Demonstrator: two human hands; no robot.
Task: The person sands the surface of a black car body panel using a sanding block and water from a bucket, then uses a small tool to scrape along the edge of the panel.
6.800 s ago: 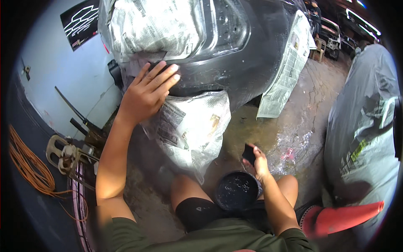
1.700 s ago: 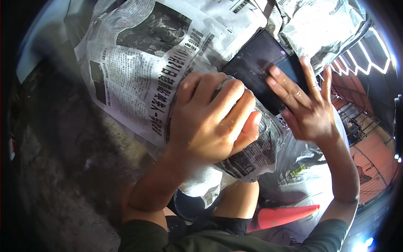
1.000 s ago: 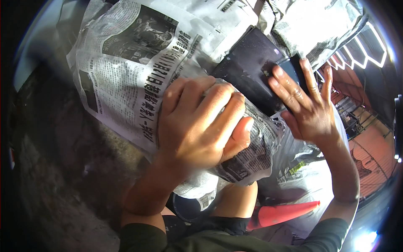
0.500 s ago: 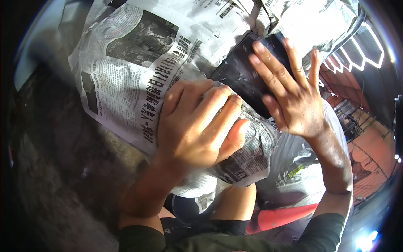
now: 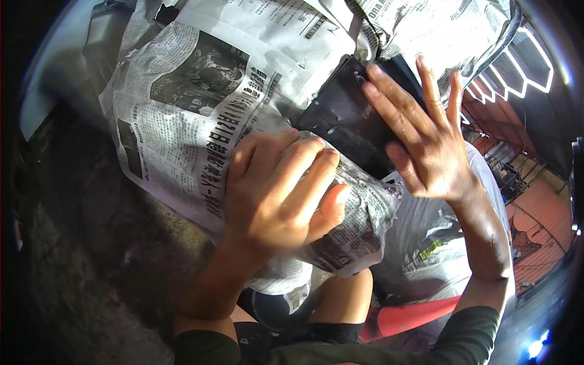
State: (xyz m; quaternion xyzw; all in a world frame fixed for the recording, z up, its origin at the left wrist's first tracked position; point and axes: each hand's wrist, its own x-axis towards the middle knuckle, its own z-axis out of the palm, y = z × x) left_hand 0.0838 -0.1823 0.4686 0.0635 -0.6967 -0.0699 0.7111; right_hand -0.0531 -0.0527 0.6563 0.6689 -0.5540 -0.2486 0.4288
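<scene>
A glossy black panel (image 5: pixel 348 118) with wet spots lies tilted in a gap between sheets of newspaper. My right hand (image 5: pixel 429 146) rests over its right part, fingers spread and holding nothing. My left hand (image 5: pixel 274 194) is on the newspaper (image 5: pixel 173 128) at the panel's near edge, with its fingers curled down onto the sheet and its thumb apart. A crumpled fold of newspaper (image 5: pixel 356 243) hangs below that hand. Whatever lies under the left fingertips is hidden. Both hands and the right forearm look wet.
More newspaper (image 5: pixel 420 30) covers the far side. Clear plastic sheeting (image 5: pixel 420 237) with a red object (image 5: pixel 407 319) beneath it is at right. The dark floor (image 5: pixel 79 243) lies left, near a grey object (image 5: pixel 106 36). Bright lights (image 5: pixel 517 67) hang at far right.
My left hand has shifted slightly toward me and to the left, so more of the black panel shows. My right hand stays nearly in place, its fingers still spread.
</scene>
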